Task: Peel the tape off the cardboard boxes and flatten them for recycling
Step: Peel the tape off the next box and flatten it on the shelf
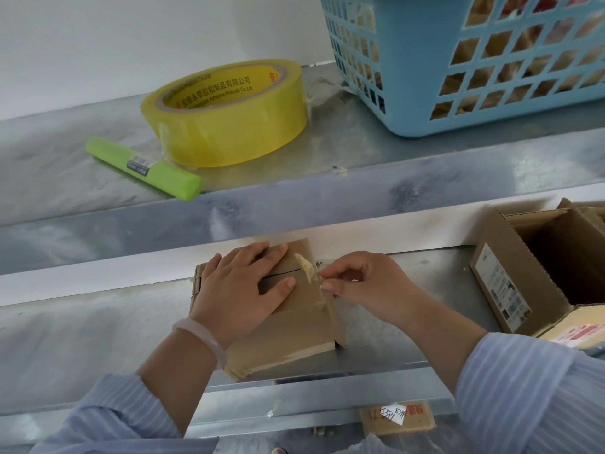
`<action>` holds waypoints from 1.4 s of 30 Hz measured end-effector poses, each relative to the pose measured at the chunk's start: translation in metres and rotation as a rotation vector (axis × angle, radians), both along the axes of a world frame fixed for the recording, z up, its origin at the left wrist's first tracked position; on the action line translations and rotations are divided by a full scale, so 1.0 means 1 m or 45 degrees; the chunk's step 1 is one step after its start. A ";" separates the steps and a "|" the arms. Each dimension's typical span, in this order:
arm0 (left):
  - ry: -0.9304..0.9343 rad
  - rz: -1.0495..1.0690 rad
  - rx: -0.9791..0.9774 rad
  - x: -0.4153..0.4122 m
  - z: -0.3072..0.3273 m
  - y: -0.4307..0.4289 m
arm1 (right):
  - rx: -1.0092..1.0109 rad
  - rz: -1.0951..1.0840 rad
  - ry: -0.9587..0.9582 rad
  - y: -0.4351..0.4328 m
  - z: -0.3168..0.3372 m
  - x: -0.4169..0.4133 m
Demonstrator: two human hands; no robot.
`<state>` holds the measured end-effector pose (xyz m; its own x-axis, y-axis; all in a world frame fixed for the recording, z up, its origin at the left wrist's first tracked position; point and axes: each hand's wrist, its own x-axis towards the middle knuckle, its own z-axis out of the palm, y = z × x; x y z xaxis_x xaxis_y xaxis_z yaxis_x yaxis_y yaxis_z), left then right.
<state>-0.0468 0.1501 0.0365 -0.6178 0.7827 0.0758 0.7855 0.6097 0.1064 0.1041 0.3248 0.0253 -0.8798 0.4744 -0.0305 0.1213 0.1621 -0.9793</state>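
Note:
A small brown cardboard box point(294, 329) lies on the lower metal shelf point(98, 339). My left hand point(239, 290) presses flat on its top, fingers straight across the flap seam. My right hand point(363, 283) pinches a strip of clear yellowish tape point(307, 268) between thumb and forefinger at the box's right edge. The strip is partly lifted off the seam and crumpled at its far end. More tape still lies along the box's near side.
An open cardboard box point(510, 276) with labels stands at the right of the same shelf. On the upper shelf sit a yellow tape roll point(229, 126), a green utility knife point(144, 168) and a blue plastic basket point(458, 60). A flat labelled cardboard piece point(397, 419) lies below.

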 end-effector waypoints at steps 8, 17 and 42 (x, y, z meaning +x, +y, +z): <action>-0.028 -0.068 0.002 0.002 0.004 -0.003 | 0.531 -0.021 -0.051 -0.001 0.000 -0.008; -0.058 -0.075 0.003 0.001 0.007 -0.005 | 1.089 -0.075 0.392 -0.009 -0.015 -0.008; -0.112 -0.221 -0.003 0.007 0.018 -0.011 | -0.041 0.044 -0.294 0.026 0.016 -0.052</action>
<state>-0.0401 0.1394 0.0544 -0.4776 0.8782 0.0253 0.8666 0.4662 0.1781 0.0525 0.3505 0.0415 -0.8635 0.4395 -0.2475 0.3377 0.1393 -0.9309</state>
